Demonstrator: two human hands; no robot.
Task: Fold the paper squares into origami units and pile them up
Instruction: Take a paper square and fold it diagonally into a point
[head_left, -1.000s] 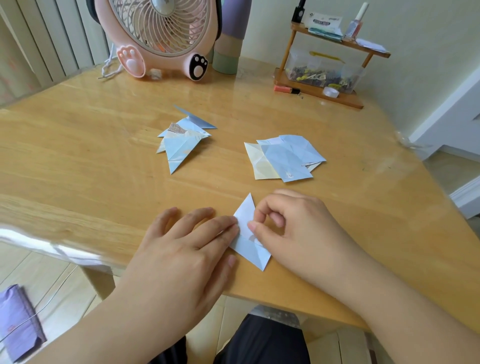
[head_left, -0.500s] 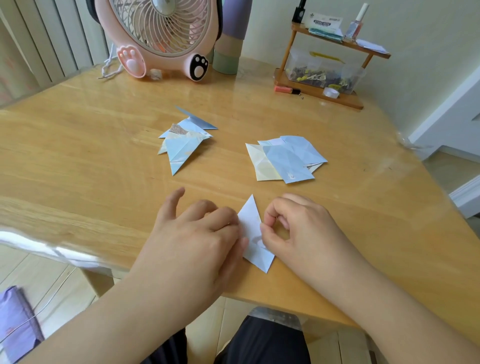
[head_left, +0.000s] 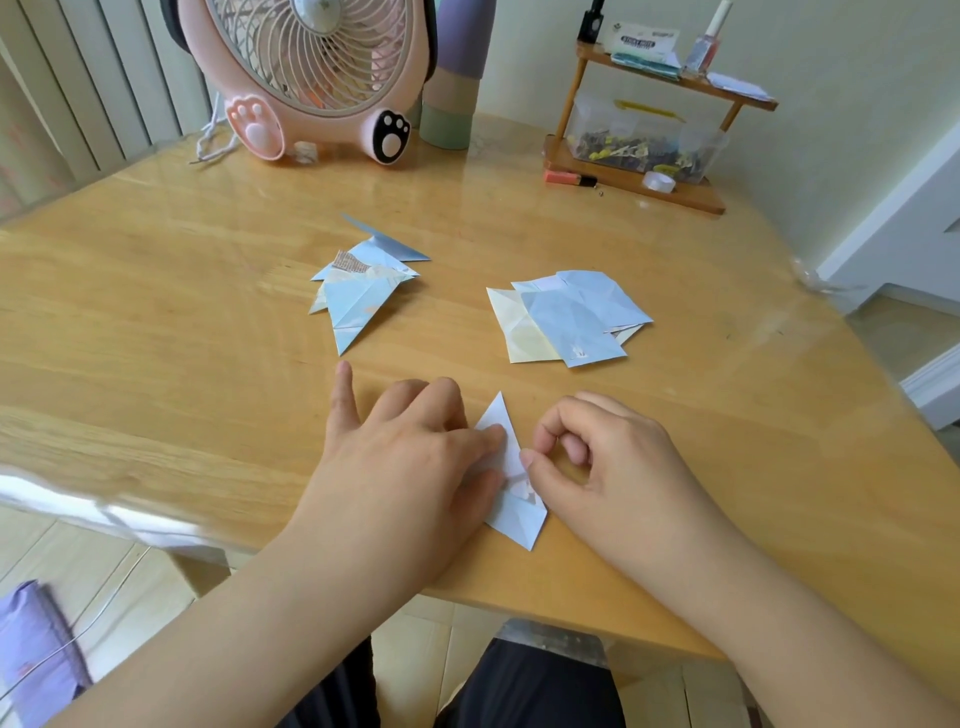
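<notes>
The wooden desk (head_left: 156, 332) fills most of the view, its near edge cut off at lower left. At its far side stands a pink fan (head_left: 317, 78), its top out of frame, and to the right a small wooden shelf (head_left: 649, 182) with a clear box whose contents are too small to make out. On the middle of the desk lie two groups of paper, well apart: a pile of folded units (head_left: 361, 296) on the left, the topmost one with its sharp tip aimed toward the person, and a loose stack of paper squares (head_left: 566, 322) on the right, overlapping so that the lower sheets are partly hidden. Near the front edge, between the two hands, lies the unit being folded (head_left: 514, 504), a pale blue narrow kite shape whose long axis runs from a far tip to a near-right tip. The left hand (head_left: 410, 467) covers its left side, fingers (head_left: 491, 434) curled down onto the paper and the forefinger stretched out away on the desk. The right hand (head_left: 602, 462) has loosely curled fingers, its thumb tip touching the paper's right edge; whether it pinches the paper cannot be told.
</notes>
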